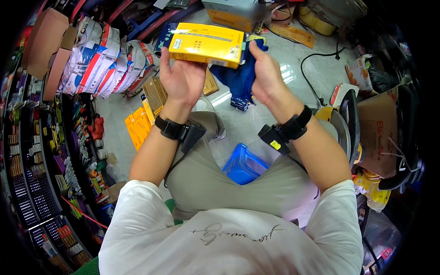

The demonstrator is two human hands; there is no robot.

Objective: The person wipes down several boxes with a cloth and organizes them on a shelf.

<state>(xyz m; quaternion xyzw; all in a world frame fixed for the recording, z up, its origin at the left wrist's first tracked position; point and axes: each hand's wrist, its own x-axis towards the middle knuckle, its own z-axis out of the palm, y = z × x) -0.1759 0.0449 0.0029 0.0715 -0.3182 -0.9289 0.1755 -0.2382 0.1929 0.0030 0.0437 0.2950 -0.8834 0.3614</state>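
A yellow cardboard box with a masonry-type drill bit pictured on its top face and dark blue ends is held up before me. My left hand supports it from below, palm up, the thumb beside its near left corner and the fingers hidden underneath. At the box's right end, my right hand grips a dark blue cloth that hangs down below the box. Whether the right fingers also touch the box cannot be seen.
On the floor by my left forearm lie orange-yellow boxes and a brown box. A blue plastic bin sits between my legs. Stocked shelves and stacked sacks line the left. A black cable crosses the floor at right.
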